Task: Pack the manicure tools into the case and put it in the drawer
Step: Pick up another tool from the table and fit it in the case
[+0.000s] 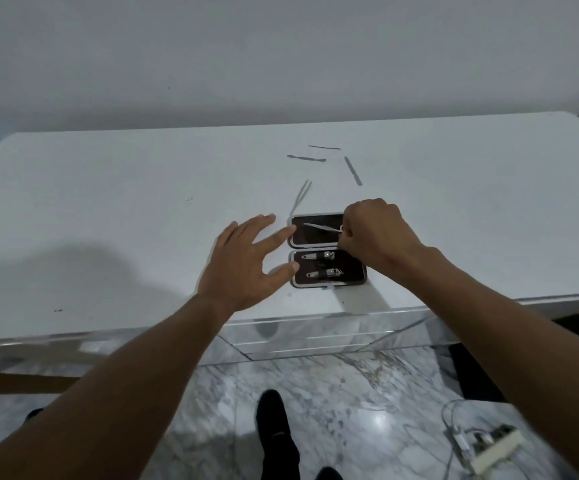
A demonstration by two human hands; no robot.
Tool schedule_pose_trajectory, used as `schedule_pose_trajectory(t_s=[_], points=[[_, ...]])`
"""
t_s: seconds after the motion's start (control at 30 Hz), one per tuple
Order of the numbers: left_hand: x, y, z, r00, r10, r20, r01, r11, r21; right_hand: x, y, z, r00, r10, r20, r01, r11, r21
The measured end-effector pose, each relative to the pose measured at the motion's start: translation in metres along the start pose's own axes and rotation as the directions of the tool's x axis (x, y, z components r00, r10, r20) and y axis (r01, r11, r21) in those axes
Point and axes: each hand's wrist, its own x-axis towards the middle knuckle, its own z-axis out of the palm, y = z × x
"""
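Note:
A small dark manicure case lies open on the white table, near its front edge. Two nail clippers sit in the near half. My right hand is over the case's right side, pinching a thin pointed metal tool that lies across the far half. My left hand rests with fingers spread, its fingertips touching the case's left edge. Tweezers lie just beyond the case. Farther back lie a cuticle pusher, a thin stick and a nail file.
A mirrored drawer front sits below the table edge. On the marble floor are a power strip with cables at the right. My dark-trousered legs and shoe stand near the drawers. A wall rises behind the table.

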Motion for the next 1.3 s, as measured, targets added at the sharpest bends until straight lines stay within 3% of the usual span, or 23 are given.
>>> schedule_pose_trajectory(t_s=[0.87, 1.3], points=[[0.001, -0.001, 0.002, 1.0, 0.003, -0.02, -0.003, 1.0, -0.001, -0.045, 0.018, -0.002, 0.984, -0.148, 0.097, 0.166, 0.963, -0.213], [0.001, -0.001, 0.003, 1.0, 0.003, -0.02, -0.003, 1.0, 0.001, -0.035, -0.001, 0.0, 0.976, -0.196, 0.099, 0.212, 0.96, -0.186]])
